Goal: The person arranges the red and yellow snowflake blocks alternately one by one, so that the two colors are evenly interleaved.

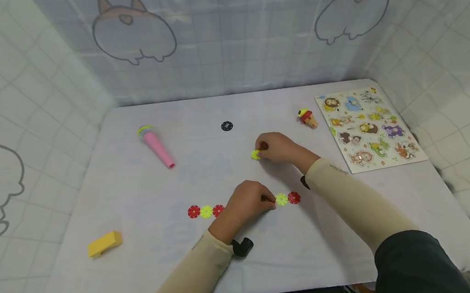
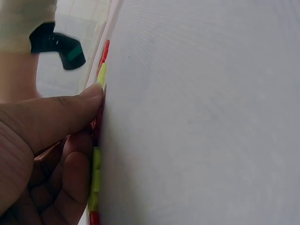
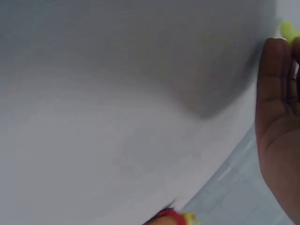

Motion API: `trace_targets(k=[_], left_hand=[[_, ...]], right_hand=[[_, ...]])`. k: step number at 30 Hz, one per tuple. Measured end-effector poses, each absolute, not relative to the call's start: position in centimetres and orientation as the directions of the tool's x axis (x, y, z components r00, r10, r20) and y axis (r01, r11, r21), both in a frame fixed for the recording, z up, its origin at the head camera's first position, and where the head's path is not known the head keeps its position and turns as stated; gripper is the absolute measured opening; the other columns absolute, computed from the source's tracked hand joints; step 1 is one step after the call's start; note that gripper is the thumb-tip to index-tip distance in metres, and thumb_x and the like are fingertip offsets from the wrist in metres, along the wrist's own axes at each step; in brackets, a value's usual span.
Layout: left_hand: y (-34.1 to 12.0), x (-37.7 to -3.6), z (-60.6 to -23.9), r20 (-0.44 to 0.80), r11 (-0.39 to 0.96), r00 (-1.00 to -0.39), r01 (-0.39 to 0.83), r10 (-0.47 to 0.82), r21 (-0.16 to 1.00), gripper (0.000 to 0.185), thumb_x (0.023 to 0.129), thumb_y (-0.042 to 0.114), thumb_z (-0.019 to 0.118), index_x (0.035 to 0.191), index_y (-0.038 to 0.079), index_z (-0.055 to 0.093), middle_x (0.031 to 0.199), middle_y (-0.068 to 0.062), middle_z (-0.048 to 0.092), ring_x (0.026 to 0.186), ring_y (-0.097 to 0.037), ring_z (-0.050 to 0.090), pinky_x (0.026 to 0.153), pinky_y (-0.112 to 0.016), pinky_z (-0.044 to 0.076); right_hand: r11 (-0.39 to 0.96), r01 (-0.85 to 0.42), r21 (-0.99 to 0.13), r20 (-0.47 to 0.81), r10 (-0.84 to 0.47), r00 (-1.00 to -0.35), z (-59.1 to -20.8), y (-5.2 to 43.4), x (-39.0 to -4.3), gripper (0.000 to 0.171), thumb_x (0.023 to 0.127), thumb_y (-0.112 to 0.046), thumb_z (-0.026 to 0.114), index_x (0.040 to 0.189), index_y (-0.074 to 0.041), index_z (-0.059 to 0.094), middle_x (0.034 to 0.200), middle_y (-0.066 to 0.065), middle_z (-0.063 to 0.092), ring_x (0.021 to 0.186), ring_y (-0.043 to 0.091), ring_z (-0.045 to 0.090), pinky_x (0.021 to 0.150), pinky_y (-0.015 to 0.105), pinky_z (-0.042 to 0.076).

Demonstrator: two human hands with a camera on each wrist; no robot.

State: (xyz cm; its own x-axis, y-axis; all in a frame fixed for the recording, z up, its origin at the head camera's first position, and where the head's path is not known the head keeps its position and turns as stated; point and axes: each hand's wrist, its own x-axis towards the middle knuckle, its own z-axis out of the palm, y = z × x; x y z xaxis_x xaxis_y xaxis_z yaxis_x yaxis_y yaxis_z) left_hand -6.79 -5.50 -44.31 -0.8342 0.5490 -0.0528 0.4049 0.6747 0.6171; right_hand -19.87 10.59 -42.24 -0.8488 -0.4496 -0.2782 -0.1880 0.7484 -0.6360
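Observation:
A row of thin, notched, flower-shaped discs lies along the table, red and yellow-green by turns. At its left end is a red disc (image 1: 193, 211) beside a yellow-green disc (image 1: 206, 211); another yellow-green disc (image 1: 281, 199) and a red disc (image 1: 294, 198) form the right end. My left hand (image 1: 248, 204) covers the middle of the row and pinches a red disc (image 2: 97, 126) between thumb and fingers, low at the table. Farther back, my right hand (image 1: 278, 147) pinches a loose yellow-green disc (image 1: 255, 154) by its edge. The fingers partly hide it.
A pink toy microphone (image 1: 158, 148) lies at the back left, a yellow block (image 1: 105, 243) at the front left. Behind the hands is a black round chip (image 1: 227, 126). On the right are a small ice-cream-cone toy (image 1: 307, 118) and an animal puzzle board (image 1: 370, 129).

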Motion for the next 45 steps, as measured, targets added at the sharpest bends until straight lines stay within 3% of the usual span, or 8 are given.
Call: trace_targets(k=[5,14,26,45], left_hand=[[-5.1,-6.7,-44.5,-0.075,0.682,-0.832,0.394,0.549,0.616,0.005,0.086,0.020,0.087,0.091,0.018,0.086,0.087,0.012,0.076,0.089,-0.005,0.067,0.081,-0.024,0.051],[-5.0,-6.4,-44.0,-0.146,0.724,-0.845,0.337,0.515,0.601,0.009,0.089,0.021,0.085,0.098,0.019,0.086,0.089,0.013,0.075,0.091,-0.008,0.067,0.084,-0.027,0.052],[-5.1,-6.3,-43.7,-0.148,0.729,-0.844,0.341,0.515,0.593,0.009,0.090,0.018,0.084,0.099,0.018,0.085,0.092,0.011,0.076,0.092,-0.010,0.067,0.084,-0.028,0.052],[-5.0,-6.4,-43.8,-0.135,0.730,-0.845,0.353,0.517,0.585,0.009,0.089,0.017,0.084,0.098,0.018,0.085,0.090,0.011,0.076,0.091,-0.010,0.067,0.083,-0.028,0.053]], right_hand=[[0.686,-0.122,-0.717,-0.279,-0.443,-0.852,-41.3,15.3,-17.6,0.009,0.099,-0.014,0.070,0.106,-0.009,0.067,0.100,0.006,0.067,0.087,0.021,0.061,0.075,0.035,0.051],[0.753,-0.121,-0.646,-0.414,-0.480,-0.774,-41.8,22.1,-11.7,0.008,0.094,-0.012,0.075,0.100,-0.010,0.071,0.090,0.001,0.066,0.084,0.020,0.058,0.072,0.035,0.050],[0.778,-0.331,-0.534,-0.267,-0.527,-0.807,-42.5,21.3,-8.8,0.011,0.090,-0.004,0.078,0.092,-0.012,0.071,0.085,-0.005,0.062,0.079,0.016,0.055,0.074,0.036,0.051],[0.760,-0.340,-0.554,-0.230,-0.532,-0.815,-42.9,20.8,-8.8,0.012,0.089,-0.002,0.077,0.092,-0.011,0.071,0.086,-0.005,0.062,0.080,0.015,0.055,0.075,0.035,0.050]])
